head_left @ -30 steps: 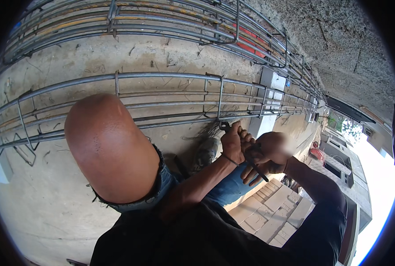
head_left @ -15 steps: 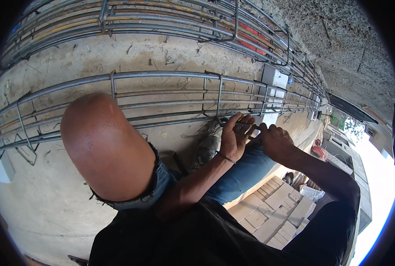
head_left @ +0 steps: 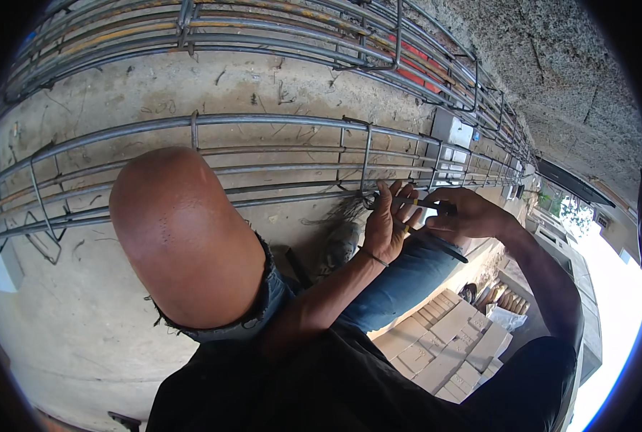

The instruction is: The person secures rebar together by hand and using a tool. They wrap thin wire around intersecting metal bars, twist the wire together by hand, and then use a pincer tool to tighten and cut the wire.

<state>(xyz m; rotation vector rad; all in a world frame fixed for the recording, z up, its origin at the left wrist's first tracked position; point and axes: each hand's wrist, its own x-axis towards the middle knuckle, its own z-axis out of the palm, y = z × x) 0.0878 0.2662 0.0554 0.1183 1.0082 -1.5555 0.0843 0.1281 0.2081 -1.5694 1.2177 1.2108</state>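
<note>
My right hand [head_left: 468,212] grips one dark handle of a pair of pincers [head_left: 423,204] with yellow marks. The other handle [head_left: 447,247] slants away below, so the handles stand apart. My left hand [head_left: 385,227] is at the tool's head end, palm up and fingers bent. What its fingers hold is hidden. Both hands are beside the near lower bar of a long steel rebar cage [head_left: 281,150], close to a stirrup [head_left: 366,158]. The pincers' jaws are hard to make out there.
A second rebar cage [head_left: 277,36] lies beyond, with a red object [head_left: 418,65] behind its bars. Grey blocks [head_left: 450,133] stand by the near cage. My bare knee [head_left: 184,230] is close to its bars. Stacked tan blocks [head_left: 436,342] lie right. Wire scraps dot the concrete floor [head_left: 69,317].
My right hand has moved right and turned, and the pincers' handles have spread apart. The left hand stays near the same stirrup. The whole view has shifted slightly.
</note>
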